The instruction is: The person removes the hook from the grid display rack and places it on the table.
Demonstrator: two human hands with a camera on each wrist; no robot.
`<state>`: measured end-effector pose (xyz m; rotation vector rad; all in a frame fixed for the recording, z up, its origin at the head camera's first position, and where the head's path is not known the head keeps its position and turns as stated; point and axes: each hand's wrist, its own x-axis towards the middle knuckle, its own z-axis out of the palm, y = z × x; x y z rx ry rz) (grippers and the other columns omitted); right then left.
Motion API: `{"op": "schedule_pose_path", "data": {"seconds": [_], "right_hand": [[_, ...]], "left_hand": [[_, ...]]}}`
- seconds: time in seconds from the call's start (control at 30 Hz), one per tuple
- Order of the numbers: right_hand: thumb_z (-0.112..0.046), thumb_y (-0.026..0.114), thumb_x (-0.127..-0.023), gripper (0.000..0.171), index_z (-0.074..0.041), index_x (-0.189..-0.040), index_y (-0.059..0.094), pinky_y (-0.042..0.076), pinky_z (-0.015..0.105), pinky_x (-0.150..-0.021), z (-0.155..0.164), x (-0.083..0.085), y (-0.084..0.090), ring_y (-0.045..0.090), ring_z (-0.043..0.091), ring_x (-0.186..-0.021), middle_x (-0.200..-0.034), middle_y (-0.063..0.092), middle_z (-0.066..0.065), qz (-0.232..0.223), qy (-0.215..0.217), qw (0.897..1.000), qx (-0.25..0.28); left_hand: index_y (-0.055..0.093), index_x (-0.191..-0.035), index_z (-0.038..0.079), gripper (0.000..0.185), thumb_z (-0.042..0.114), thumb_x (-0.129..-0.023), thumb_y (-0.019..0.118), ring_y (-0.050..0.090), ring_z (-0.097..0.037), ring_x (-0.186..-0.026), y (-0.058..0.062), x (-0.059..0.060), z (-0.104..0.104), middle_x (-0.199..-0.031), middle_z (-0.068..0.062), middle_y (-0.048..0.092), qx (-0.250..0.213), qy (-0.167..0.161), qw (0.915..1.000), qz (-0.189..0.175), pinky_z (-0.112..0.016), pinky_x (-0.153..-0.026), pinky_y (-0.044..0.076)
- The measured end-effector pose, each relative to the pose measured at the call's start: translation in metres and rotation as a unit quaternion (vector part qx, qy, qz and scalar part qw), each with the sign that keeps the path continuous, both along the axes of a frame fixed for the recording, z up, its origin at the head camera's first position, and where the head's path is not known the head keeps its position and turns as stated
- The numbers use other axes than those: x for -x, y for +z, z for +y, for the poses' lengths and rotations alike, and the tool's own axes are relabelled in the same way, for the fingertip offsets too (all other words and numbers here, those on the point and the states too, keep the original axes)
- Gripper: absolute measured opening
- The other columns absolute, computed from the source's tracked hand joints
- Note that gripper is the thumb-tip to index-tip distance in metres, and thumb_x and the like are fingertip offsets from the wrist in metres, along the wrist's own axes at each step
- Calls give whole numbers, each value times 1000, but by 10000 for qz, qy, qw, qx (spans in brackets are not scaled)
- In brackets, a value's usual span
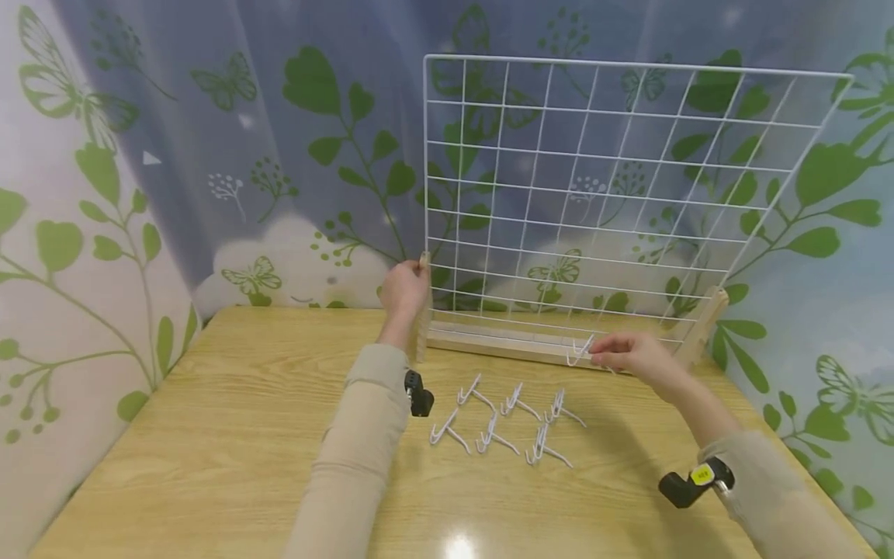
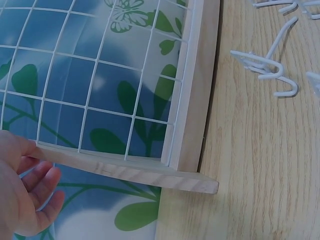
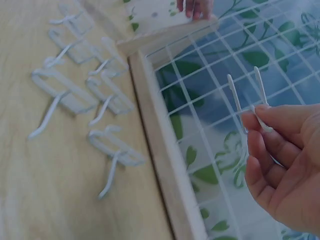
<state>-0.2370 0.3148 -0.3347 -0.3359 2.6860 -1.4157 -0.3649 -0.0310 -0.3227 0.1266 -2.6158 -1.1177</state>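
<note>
A white wire grid panel stands upright in a wooden base at the back of the table. My left hand grips the upper end of the base's left wooden side piece, thumb and forefinger on it in the left wrist view. With thumb and fingertips, my right hand pinches a white wire hook. That hook is held up in front of the base's lower right part, its two prongs pointing away from the fingers. Whether it touches the grid cannot be told.
Several more white hooks lie in two rows on the wooden table before the base. The right side piece stands near my right hand. A patterned curtain hangs close behind the grid.
</note>
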Motion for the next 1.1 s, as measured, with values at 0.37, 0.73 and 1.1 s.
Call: {"op": "schedule_pose_path", "data": {"seconds": [0.37, 0.73, 1.1], "right_hand": [[-13, 61, -89, 29, 10, -107, 60, 48, 35, -73, 23, -15, -38, 59, 18, -88, -102, 65, 21, -387, 315, 9988, -10], [-17, 63, -88, 25, 3, -102, 64, 45, 37, -74, 28, -27, -63, 56, 22, -90, -103, 63, 17, -837, 761, 9933, -232], [-13, 65, -84, 21, 2, -99, 66, 44, 32, -76, 31, -30, -83, 58, 17, -84, -96, 66, 12, -939, 1183, 9876, -417]], "left_hand": [[66, -114, 17, 29, 29, -94, 49, 62, -27, -95, -1, -1, 0, -111, -6, 66, 87, -13, 9999, 54, -40, -75, 47], [65, -115, 15, 29, 29, -94, 50, 61, -27, -96, 0, 2, -2, -111, -7, 65, 57, -123, 9999, 63, -41, -77, 47], [66, -114, 14, 29, 28, -94, 51, 61, -27, -96, -1, 2, -2, -109, -6, 66, 88, -107, 9999, 100, -40, -78, 46]]}}
